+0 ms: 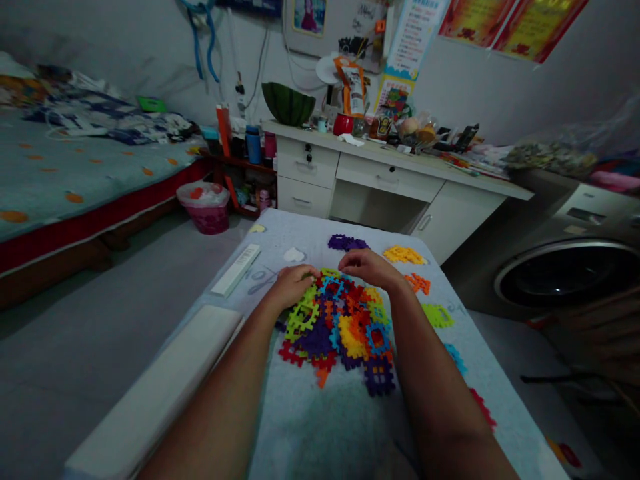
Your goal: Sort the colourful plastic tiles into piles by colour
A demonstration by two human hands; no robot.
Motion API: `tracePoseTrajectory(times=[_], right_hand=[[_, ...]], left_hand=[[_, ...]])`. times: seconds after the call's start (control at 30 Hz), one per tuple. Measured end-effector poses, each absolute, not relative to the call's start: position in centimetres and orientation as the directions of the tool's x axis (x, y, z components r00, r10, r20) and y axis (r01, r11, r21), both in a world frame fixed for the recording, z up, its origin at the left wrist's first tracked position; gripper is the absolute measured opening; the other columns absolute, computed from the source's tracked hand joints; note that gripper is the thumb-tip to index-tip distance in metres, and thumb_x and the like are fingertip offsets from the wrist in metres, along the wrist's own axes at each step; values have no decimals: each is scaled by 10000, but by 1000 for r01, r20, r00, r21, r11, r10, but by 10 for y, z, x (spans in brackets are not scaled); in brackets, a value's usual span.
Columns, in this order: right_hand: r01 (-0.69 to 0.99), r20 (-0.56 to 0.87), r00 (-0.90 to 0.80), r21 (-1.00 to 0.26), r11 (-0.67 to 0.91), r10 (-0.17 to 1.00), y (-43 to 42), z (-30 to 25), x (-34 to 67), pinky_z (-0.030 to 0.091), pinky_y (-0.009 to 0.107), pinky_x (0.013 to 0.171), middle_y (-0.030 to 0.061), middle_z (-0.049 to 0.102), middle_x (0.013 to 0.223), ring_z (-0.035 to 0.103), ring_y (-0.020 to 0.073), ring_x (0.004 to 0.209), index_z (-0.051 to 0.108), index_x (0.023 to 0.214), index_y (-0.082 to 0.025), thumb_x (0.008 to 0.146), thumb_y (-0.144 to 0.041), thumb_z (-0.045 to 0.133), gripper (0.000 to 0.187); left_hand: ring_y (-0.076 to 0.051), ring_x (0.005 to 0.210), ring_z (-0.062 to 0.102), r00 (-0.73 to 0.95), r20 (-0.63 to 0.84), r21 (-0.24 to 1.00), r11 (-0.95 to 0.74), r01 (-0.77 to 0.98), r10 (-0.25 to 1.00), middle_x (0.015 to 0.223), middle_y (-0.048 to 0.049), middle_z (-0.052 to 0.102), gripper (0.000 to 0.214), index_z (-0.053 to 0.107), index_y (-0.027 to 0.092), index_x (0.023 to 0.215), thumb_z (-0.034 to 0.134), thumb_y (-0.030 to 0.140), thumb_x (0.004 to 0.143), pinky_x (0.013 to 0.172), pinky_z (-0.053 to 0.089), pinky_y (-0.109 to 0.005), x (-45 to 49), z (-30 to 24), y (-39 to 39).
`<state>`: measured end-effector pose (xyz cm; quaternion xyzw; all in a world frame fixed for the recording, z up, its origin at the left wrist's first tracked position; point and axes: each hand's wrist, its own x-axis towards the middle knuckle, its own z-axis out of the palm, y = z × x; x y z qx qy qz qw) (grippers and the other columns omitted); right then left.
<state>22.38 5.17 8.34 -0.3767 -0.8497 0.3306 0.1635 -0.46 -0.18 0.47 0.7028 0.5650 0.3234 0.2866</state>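
A heap of flat, notched plastic building pieces in green, red, blue, yellow, orange and purple lies in the middle of a table covered by a light blue cloth. My left hand rests curled at the heap's far left edge, fingers closed on a green piece. My right hand lies at the far right edge, fingers bent down onto the pieces; what they grip is hidden. Sorted apart lie purple pieces, yellow pieces, orange pieces and a green piece.
A white remote-like bar and a white box lie along the table's left edge. Beyond stand a white desk with half a watermelon, a bed at left, a pink bin and a washing machine at right.
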Motion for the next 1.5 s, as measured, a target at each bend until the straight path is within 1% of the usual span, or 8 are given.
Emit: tracePoseTrajectory(times=[0.17,0.3,0.4,0.73,0.87,1.03,1.2,1.5], right_hand=[[555,-180,-813,-527,644,554,24,97,193,415,218,668,10,704,785,589,123,704,743,897,-142,760,-96,615,193],[572,-214,-820,-331,750,531,14,96,176,393,223,668,20,702,777,585,139,723,749,839,-150,731,-75,641,170],[604,-258,-796,-294,741,547,12,94,172,377,220,632,15,684,747,562,131,678,736,804,-149,721,-69,631,156],[460,-171,-806,-783,418,567,29,94,208,408,220,631,-24,625,701,541,109,657,663,827,-152,735,-177,625,102],[330,-50,-749,-893,307,661,37,96,224,397,211,573,-34,586,641,504,93,589,634,791,-158,712,-300,678,169],[247,150,-358,-937,248,922,54,81,237,332,203,445,-73,505,540,429,83,453,573,828,-192,702,-326,625,191],[298,194,-67,-932,205,979,74,51,241,455,245,518,-43,559,616,557,132,548,523,863,-205,678,-302,551,210],[390,210,-101,-891,233,972,88,22,245,532,337,839,87,685,1042,663,187,966,538,1085,-181,756,-214,513,331]], left_hand=[[-203,1080,625,159,170,741,-233,630,972,1097,-26,717,318,696,232,1041,469,179,824,999,450,-361,-5,3,-1],[-210,1188,571,138,230,735,-265,624,963,1205,-39,661,305,683,233,1043,487,174,817,1069,403,-389,-5,-3,2],[-214,1208,558,127,229,732,-257,631,965,1229,-42,643,296,688,230,1025,507,169,799,1083,392,-388,-5,-4,2],[-204,1073,620,158,150,715,-218,664,976,1112,-35,711,315,693,221,1069,483,202,835,972,455,-346,-3,7,-2],[-205,1076,623,155,136,709,-206,675,978,1120,-37,716,315,700,222,1070,487,211,838,982,446,-346,-2,10,-3],[-201,1109,613,150,130,717,-197,669,980,1146,-24,712,308,698,233,1060,492,212,833,1016,426,-354,-2,8,-3],[-200,1117,609,154,133,718,-202,666,979,1134,-15,715,291,698,250,1036,497,216,830,1032,413,-368,-2,6,-3],[-203,1115,613,157,137,717,-208,665,978,1133,-17,715,290,698,247,1036,495,212,831,1037,409,-374,-2,6,-2]])
